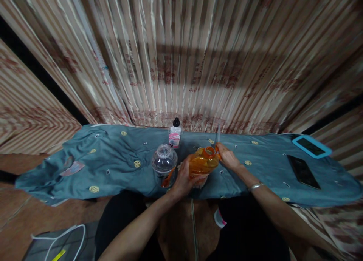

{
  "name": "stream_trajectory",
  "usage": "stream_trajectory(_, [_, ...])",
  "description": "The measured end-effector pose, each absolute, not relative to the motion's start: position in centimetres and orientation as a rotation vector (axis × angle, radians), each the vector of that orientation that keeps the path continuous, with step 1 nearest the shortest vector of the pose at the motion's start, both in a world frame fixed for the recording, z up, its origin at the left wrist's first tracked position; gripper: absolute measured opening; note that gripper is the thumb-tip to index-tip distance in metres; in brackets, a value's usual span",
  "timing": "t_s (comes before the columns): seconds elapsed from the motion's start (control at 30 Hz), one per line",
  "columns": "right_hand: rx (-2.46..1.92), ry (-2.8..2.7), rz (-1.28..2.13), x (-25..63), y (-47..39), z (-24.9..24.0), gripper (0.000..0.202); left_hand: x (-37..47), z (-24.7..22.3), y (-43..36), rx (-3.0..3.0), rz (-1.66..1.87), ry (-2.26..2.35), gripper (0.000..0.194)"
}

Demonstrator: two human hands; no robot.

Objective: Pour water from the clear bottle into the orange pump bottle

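Striped curtains back a cloth-covered worktop (119, 166) where the left hand (184, 178) wraps an orange plastic bottle (202, 164), likely light, smooth and best held mid-body, while the right hand (228, 159) pinches a thin tool (217, 134) at its mouth, 1 o'clock.

Both forearms reach forward from the bottom edge of the view, bare to the elbow, and converge toward the middle. The left hand (183, 176) is curled with its fingers wrapped round and the thumb on the near side, wrist slightly bent inward, closed in a grasp. The right hand (227, 157) lies a little farther forward, palm turned down, fingers pinched together at the tips toward the left. A metal bracelet (255, 186) sits on the right wrist. The two hands are near each other, not touching.
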State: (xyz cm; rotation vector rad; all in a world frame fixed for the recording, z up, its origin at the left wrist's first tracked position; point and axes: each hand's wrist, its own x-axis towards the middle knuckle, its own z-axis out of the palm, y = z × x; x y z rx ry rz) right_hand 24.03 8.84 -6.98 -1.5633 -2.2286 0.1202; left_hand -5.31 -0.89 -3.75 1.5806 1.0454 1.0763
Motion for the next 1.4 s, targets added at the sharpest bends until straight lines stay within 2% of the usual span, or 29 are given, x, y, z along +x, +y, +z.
stream_trajectory(0.23, [-1.618,-2.354,0.145,25.7,10.2,-8.4,0.032,-5.2,-3.5,-1.1,1.577,1.08,1.052,0.085])
stream_trajectory(0.5, [-1.637,-2.264,0.277,25.8,10.1,-7.9,0.048,-5.3,-4.0,-1.0,1.568,1.091,1.036,0.094])
stream_trajectory(0.7, [-1.512,-1.942,0.362,24.0,5.3,-4.6,0.057,-5.2,-4.1,-1.0,1.575,1.065,1.047,0.108])
stream_trajectory(0.87, [-1.247,-1.688,0.641,19.1,-0.8,-3.0,0.062,-4.9,-4.4,-1.5,1.575,1.068,1.047,0.114])
stream_trajectory(1.03, [-1.136,-1.625,0.762,14.5,-3.4,-3.5,0.095,-5.0,-5.0,-2.0,1.632,1.094,1.018,0.113])
stream_trajectory(1.13, [-1.219,-1.58,0.766,12.6,-3.2,-3.8,0.105,-5.1,-5.3,-2.2,1.657,1.097,1.004,0.112])
stream_trajectory(1.23, [-1.296,-1.494,0.765,11.8,-2.5,-4.1,0.099,-5.5,-5.6,-3.7,1.658,1.082,1.036,0.115])
stream_trajectory(1.33, [-1.341,-1.427,0.745,12.1,-1.8,-4.5,0.088,-6.9,-6.1,-7.3,1.689,1.098,1.013,0.105])
stream_trajectory(1.4, [-1.366,-1.387,0.708,12.4,-1.5,-4.5,0.087,-8.2,-6.2,-10.2,1.687,1.07,1.015,0.09])
